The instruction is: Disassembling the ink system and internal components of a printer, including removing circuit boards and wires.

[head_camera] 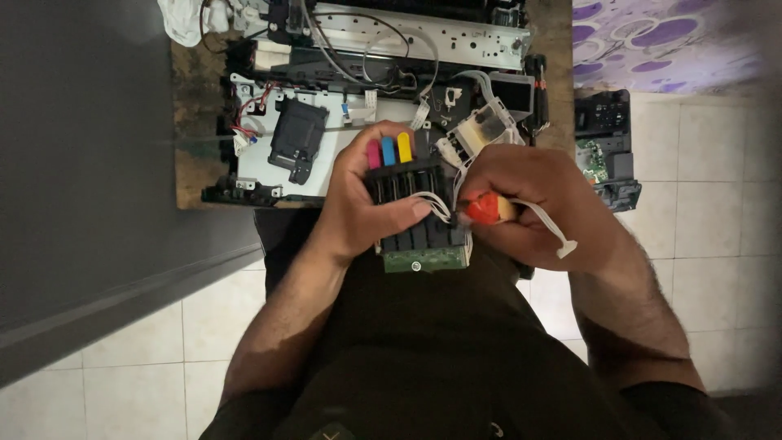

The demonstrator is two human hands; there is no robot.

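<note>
My left hand [358, 200] grips a black printer carriage [411, 204] with magenta, blue and yellow caps on top and a green circuit board along its lower edge. Thin white tubes run from the carriage to the right. My right hand [529, 204] is closed on a tool with a red and yellow handle [486, 209], its end against the carriage's right side. A white flat cable with a connector [562, 243] hangs over my right hand.
An opened printer chassis [277, 155] with a metal rail, wires and a black block lies on a small wooden table [191, 98]. Another black part with a green board [607, 155] sits on the tiled floor at right. A grey wall stands on the left.
</note>
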